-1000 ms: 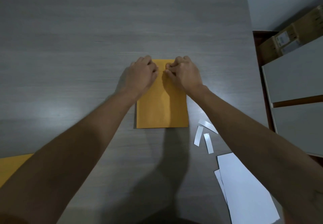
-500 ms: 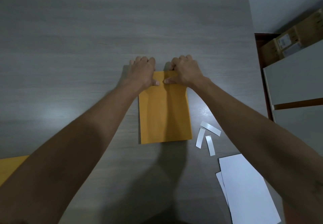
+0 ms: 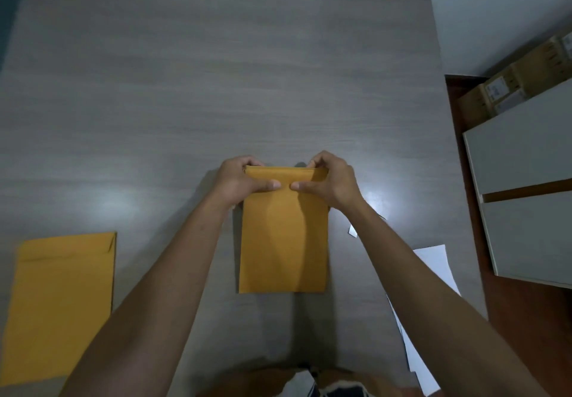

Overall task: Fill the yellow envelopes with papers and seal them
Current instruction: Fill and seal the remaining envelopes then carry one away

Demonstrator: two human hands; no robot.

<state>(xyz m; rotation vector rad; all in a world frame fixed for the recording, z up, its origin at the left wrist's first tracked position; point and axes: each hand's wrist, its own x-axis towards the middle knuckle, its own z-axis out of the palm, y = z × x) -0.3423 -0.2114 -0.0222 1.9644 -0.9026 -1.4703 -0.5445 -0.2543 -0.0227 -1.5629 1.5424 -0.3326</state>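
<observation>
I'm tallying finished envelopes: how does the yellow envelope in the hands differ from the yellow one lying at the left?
The middle envelope is pinched at its top corners by the left hand and right hand; the left envelope lies untouched. The middle envelope's flap is pressed down under both thumbs; the left envelope's flap is folded over, sealing unclear. Both are yellow, same shape, on the grey table.

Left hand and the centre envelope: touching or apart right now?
Touching. The head view shows the left hand gripping the centre envelope at its top corner, thumb pressed on the folded flap.
</observation>
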